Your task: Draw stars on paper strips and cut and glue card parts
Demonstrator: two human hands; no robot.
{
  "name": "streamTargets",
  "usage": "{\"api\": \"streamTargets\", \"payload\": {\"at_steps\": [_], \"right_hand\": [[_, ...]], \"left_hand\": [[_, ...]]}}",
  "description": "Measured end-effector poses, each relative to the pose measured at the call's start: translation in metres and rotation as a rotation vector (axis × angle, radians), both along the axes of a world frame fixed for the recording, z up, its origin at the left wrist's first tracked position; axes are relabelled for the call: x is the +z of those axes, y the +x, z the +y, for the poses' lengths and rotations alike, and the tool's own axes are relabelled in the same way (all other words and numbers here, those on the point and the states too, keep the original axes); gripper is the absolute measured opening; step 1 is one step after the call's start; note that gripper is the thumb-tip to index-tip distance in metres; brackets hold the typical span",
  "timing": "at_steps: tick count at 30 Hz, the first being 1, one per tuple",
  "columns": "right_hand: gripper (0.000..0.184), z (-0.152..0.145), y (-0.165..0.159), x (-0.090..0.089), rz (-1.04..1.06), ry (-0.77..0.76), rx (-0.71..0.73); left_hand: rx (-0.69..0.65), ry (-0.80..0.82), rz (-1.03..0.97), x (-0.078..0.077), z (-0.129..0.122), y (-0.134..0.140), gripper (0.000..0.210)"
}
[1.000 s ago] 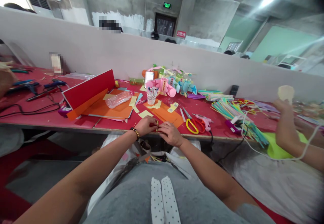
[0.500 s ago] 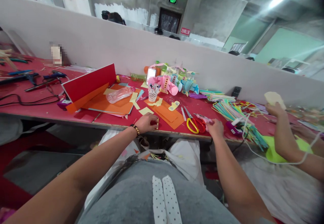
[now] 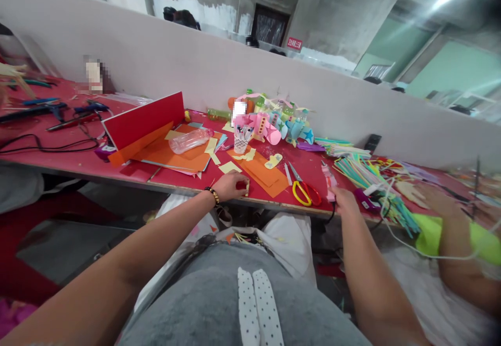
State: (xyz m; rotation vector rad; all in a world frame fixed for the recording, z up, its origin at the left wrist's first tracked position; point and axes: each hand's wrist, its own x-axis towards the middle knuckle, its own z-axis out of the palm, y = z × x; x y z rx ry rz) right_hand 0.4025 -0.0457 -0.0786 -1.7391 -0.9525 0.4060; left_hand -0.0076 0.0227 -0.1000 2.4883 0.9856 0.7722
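Note:
My left hand (image 3: 230, 186) is closed at the table's front edge, pinching a small pale yellow strip of paper (image 3: 247, 187). Around a pink glue gun (image 3: 329, 180) at the right my right hand (image 3: 345, 201) is closed at the near end; a dark cord hangs below it. The fingers there are partly hidden. Between the hands lie scissors (image 3: 303, 191) with yellow and red handles and a white pen-like stick (image 3: 288, 174). Orange paper (image 3: 270, 181) rests beside them, with a small yellow paper cutout (image 3: 273, 161) on it.
Behind stand a patterned cup of pens (image 3: 240, 143) and pink and blue paper craft planes (image 3: 268, 128). A clear bottle (image 3: 190, 141) lies on orange sheets at left. Colourful strips (image 3: 360, 171) spread at right, near a co-worker's hand (image 3: 442, 200). A white partition (image 3: 195, 69) closes the back.
My right hand has moved right with the glue gun, whose tip has swung from pointing left to pointing away. The co-worker's hand at right has lowered. The view has shifted slightly.

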Motion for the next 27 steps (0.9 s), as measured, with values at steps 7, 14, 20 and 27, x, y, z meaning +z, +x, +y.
{"api": "streamTargets", "payload": {"at_steps": [7, 14, 20, 27], "right_hand": [[0.027, -0.017, -0.069, 0.001, 0.240, 0.163, 0.203], [0.033, -0.026, -0.121, 0.005, 0.266, 0.133, 0.530], [0.028, -0.022, -0.138, 0.003, 0.114, 0.114, 0.666], [0.038, -0.005, -0.156, 0.001, -0.143, 0.135, 0.708]], "left_hand": [[0.001, -0.022, -0.007, 0.001, 0.000, 0.000, 0.021], [-0.013, -0.018, -0.013, 0.001, 0.000, -0.001, 0.021], [-0.009, -0.007, -0.019, 0.000, 0.001, -0.001, 0.020], [-0.015, 0.005, -0.013, -0.003, 0.003, -0.001, 0.021]]}}
